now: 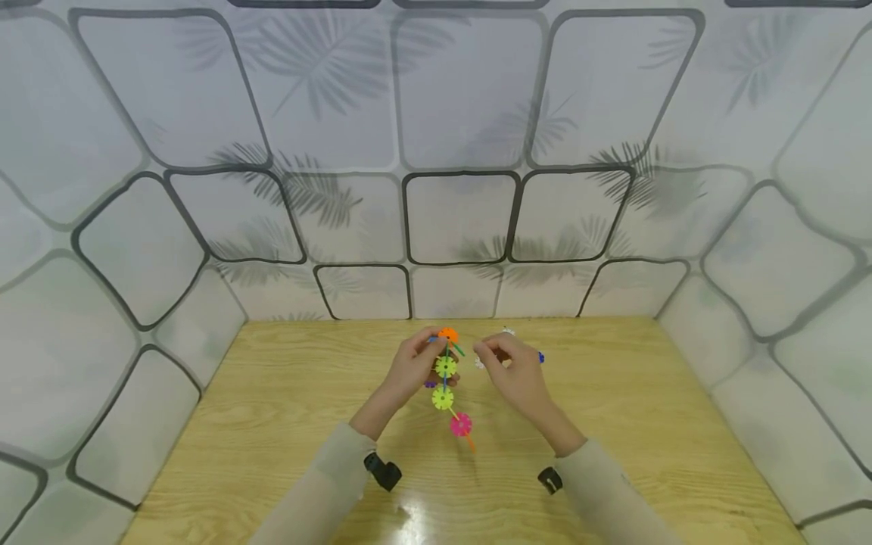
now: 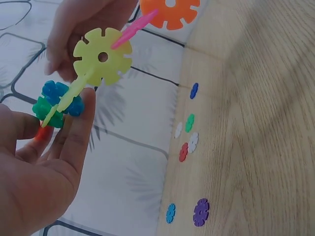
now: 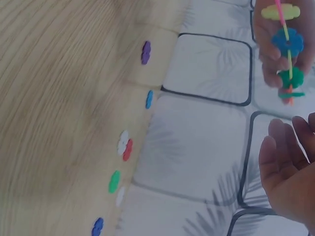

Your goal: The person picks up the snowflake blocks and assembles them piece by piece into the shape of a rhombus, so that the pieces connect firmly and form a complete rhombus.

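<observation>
My left hand point(image 1: 412, 363) pinches one end of a chain of notched plastic snowflake discs. From the head view, an orange disc point(image 1: 447, 333) sits at the fingertips, then come two yellow-green discs point(image 1: 443, 398), a pink disc point(image 1: 461, 424) and an orange one seen edge-on. In the left wrist view, a blue disc point(image 2: 54, 90) and a green disc point(image 2: 45, 109) sit by the fingers, and a yellow disc point(image 2: 93, 54) stands farther along. My right hand point(image 1: 514, 371) is to the right, apart from the chain. Its fingers point(image 3: 278, 147) bend loosely with nothing visible between them.
Loose discs lie on the wooden table point(image 1: 272, 424) toward its back edge: a purple disc point(image 2: 201, 212), a light blue disc point(image 2: 171, 213), a red disc point(image 2: 183, 152), a green disc point(image 2: 190, 123), white ones and a dark blue disc point(image 2: 194, 91). Patterned panels point(image 1: 463, 219) surround the table.
</observation>
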